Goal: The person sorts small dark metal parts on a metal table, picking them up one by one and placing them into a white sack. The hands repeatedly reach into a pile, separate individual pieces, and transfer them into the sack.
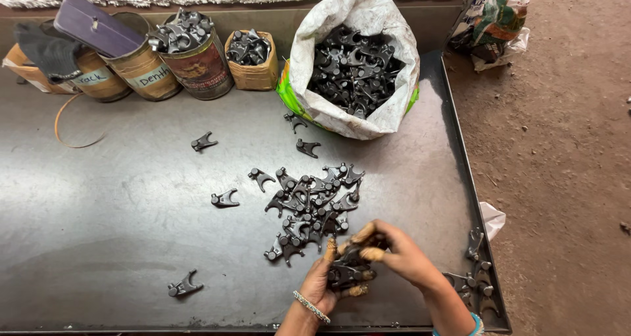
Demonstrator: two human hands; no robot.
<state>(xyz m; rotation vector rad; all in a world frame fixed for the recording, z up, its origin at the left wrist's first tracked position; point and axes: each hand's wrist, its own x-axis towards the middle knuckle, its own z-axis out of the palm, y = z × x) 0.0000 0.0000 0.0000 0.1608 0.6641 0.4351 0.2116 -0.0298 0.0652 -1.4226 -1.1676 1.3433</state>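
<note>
My left hand [327, 282] cups several forged fork parts [346, 271], right hand [394, 252] pinching one at twelve o'clock; I'd turn it slowly, grip firm.

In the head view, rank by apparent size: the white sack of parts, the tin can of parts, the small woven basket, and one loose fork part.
1. White sack
2. Tin can
3. Woven basket
4. Loose fork part
</note>
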